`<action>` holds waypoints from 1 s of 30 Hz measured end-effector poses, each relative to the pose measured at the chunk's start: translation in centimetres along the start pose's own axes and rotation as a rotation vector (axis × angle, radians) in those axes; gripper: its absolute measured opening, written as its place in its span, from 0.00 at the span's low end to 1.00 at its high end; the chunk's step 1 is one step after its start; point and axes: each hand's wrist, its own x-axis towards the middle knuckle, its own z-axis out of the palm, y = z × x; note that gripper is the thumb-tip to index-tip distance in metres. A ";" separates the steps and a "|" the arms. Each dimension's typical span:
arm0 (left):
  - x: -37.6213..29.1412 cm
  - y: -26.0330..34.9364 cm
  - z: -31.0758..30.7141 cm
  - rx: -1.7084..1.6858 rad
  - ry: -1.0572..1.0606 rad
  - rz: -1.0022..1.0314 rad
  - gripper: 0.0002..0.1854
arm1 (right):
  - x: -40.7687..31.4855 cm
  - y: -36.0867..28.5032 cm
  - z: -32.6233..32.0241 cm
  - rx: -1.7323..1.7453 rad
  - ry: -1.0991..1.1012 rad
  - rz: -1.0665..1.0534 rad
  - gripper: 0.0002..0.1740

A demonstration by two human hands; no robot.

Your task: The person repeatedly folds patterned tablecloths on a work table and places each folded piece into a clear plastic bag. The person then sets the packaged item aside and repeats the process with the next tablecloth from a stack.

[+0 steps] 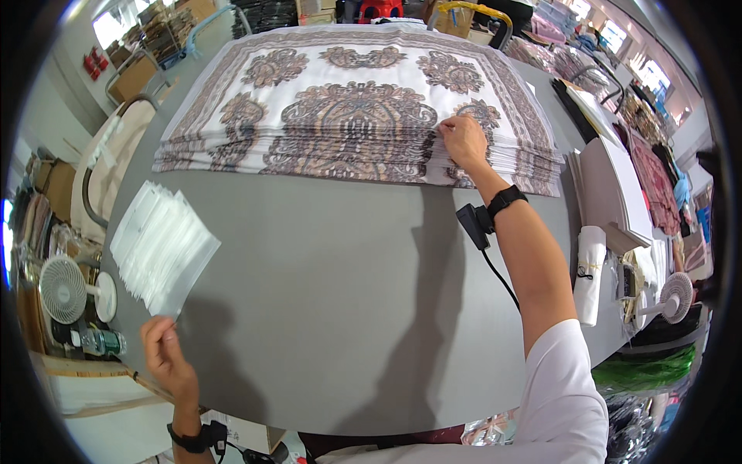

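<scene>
A stack of paisley-printed cloths (359, 116) lies across the far part of the grey table (324, 278). My right hand (464, 139) is on the stack's right half, with thumb and fingertips at the top cloth; whether they pinch the fabric is not clear. At the left lies a fanned pile of clear plastic bags (159, 243). The fingertips of my left hand (168, 354) meet at the near corner of this pile, seemingly at a bag's edge, though the grip is too small to tell. Both wrists wear black straps with small devices.
To the right are a stack of white card sheets (611, 191), a rolled white bundle (589, 275) and a small white fan (672, 298). At the left stand another fan (64, 289) and a plastic bottle (101, 341). A yellow-wrapped cart handle (472, 10) rises behind the table.
</scene>
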 end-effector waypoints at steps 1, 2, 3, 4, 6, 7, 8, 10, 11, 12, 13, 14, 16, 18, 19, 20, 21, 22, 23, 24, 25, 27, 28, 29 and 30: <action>1.2 1.1 2.1 -0.043 -0.042 0.026 0.08 | 0.4 0.3 0.1 -0.008 -0.049 0.040 0.13; 2.5 2.1 4.1 -0.078 -0.079 0.034 0.08 | 0.7 0.4 0.2 0.015 -0.054 0.043 0.13; 3.7 3.0 6.2 -0.159 -0.135 0.065 0.08 | 0.9 0.6 0.2 0.053 -0.063 0.037 0.12; 5.0 3.9 8.4 -0.264 -0.193 0.116 0.08 | 1.0 0.8 0.2 0.082 -0.070 0.040 0.12; 7.0 5.8 12.8 -0.227 -0.250 0.240 0.08 | 1.2 1.1 0.3 0.191 -0.053 -0.004 0.12; 7.8 6.7 14.9 -0.192 -0.273 0.271 0.09 | 1.2 1.3 0.4 0.183 -0.066 0.012 0.13; 8.4 7.6 17.0 -0.169 -0.295 0.305 0.09 | 1.3 1.4 0.5 0.182 -0.086 0.015 0.13; 9.4 9.1 20.8 -0.241 -0.372 0.286 0.10 | 1.6 1.6 0.7 0.147 -0.066 0.020 0.13; 9.9 9.7 22.6 -0.278 -0.399 0.300 0.09 | 1.8 1.7 0.7 0.154 -0.042 0.003 0.13; 10.4 10.3 24.3 -0.303 -0.433 0.283 0.09 | 2.1 1.6 0.7 0.153 -0.022 0.003 0.13; 11.1 10.7 26.1 -0.334 -0.459 0.291 0.09 | 2.5 1.4 0.6 0.148 -0.016 0.018 0.13; 12.0 11.0 27.9 -0.368 -0.485 0.280 0.08 | 2.9 1.1 0.3 0.122 0.088 -0.047 0.08; 14.1 11.6 31.6 -0.376 -0.564 0.199 0.08 | 3.5 0.3 -0.7 0.252 0.262 -0.120 0.06; 16.9 11.9 35.1 -0.554 -0.751 -0.180 0.20 | 3.8 -0.7 -2.0 0.397 0.388 -0.215 0.05; 18.4 11.9 36.7 -0.708 -0.760 -0.339 0.28 | 3.6 -1.1 -2.6 0.392 0.429 -0.373 0.06; 20.0 11.9 38.0 -0.863 -0.770 -0.498 0.37 | 3.5 -1.4 -3.3 0.384 0.470 -0.518 0.07; 21.3 11.6 39.1 -0.956 -0.707 -0.609 0.44 | 3.4 -1.4 -3.8 0.380 0.512 -0.661 0.07; 22.4 11.2 39.9 -1.007 -0.608 -0.659 0.41 | 3.3 -1.2 -4.4 0.363 0.460 -0.843 0.11; 23.3 10.7 40.5 -1.055 -0.516 -0.708 0.38 | 2.7 -0.5 -4.9 0.210 0.315 -0.856 0.11; 24.0 10.0 40.7 -1.020 -0.425 -0.703 0.35 | 2.6 0.4 -5.3 0.015 0.346 -0.913 0.10; 24.5 9.1 40.7 -0.986 -0.350 -0.706 0.31 | 2.2 1.7 -5.8 -0.227 0.294 -0.907 0.09; 25.6 7.0 39.7 -0.962 -0.027 -0.685 0.24 | 1.4 5.0 -6.9 -0.344 0.260 -0.676 0.10; 25.8 5.8 38.9 -0.964 0.123 -0.634 0.23 | 0.8 6.8 -7.8 -0.424 0.124 -0.475 0.09; 25.9 4.6 37.8 -0.981 0.259 -0.572 0.22 | -0.2 8.3 -8.5 -0.320 0.187 -0.442 0.07; 26.3 3.3 36.5 -0.859 0.345 -0.648 0.19 | -1.4 9.7 -9.6 -0.205 0.221 -0.482 0.06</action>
